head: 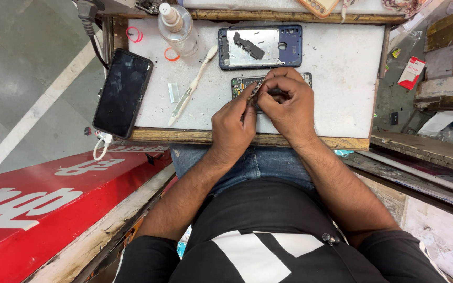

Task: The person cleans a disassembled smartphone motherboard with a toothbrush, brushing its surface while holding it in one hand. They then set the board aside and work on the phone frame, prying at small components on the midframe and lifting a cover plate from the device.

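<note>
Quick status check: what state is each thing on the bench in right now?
Left hand: fingers pinching a small part.
Right hand: closed on a thin tool.
Circuit board: exposed, flat under the hands.
Blue phone frame: opened, lying flat.
Black phone: screen dark, overhanging the edge.
Bottle: capped.
Toothbrush: lying flat.

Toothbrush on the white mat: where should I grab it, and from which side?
Take the toothbrush by the middle of its handle, from above with the grip across its width. It lies flat and slanted, head up near the bottle, tail toward the mat's near edge. The mid-handle has bare mat on both sides, and the left hand is well off to its right.
</note>
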`<state>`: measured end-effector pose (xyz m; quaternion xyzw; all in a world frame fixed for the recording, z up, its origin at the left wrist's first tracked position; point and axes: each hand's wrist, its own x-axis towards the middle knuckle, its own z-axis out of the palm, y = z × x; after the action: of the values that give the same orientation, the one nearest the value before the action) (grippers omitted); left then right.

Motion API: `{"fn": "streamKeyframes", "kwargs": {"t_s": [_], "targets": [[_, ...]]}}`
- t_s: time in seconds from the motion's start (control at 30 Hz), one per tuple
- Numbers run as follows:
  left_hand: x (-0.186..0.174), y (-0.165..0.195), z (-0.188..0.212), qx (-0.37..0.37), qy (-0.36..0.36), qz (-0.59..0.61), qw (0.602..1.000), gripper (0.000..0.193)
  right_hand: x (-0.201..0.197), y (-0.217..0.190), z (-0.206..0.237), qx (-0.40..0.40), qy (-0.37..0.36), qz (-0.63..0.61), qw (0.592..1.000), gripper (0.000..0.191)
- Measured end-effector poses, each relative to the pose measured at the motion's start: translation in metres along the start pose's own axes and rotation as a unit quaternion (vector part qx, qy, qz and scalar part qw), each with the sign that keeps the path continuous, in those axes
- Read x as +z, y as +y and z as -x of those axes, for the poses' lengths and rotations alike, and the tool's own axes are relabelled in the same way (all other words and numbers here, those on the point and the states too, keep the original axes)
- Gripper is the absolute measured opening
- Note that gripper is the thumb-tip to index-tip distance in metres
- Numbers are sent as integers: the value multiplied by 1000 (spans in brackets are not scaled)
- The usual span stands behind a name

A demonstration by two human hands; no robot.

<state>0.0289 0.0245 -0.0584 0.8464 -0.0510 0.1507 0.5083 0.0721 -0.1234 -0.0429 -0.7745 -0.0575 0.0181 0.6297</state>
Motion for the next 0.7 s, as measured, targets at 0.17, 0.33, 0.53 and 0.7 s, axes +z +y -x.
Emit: {"fn": "streamKeyframes", "kwargs": {"t_s": [0.17, 0.33, 0.53, 0.7], "targets": [[-2, -2, -2, -30, -12, 46, 998, 33, -3, -9, 3, -6, -11, 13, 1000, 6], [1, 0, 0, -8, 7, -17, 1000, 38, 0, -19, 11, -1, -1, 66, 998, 11], [3, 1, 4, 62, 26, -66, 996, 46, -4, -24, 8, 15, 2, 112, 994, 8], [7, 0, 4, 91, 27, -86, 992, 49, -6, -22, 4, 0, -9, 112, 994, 11]]}}
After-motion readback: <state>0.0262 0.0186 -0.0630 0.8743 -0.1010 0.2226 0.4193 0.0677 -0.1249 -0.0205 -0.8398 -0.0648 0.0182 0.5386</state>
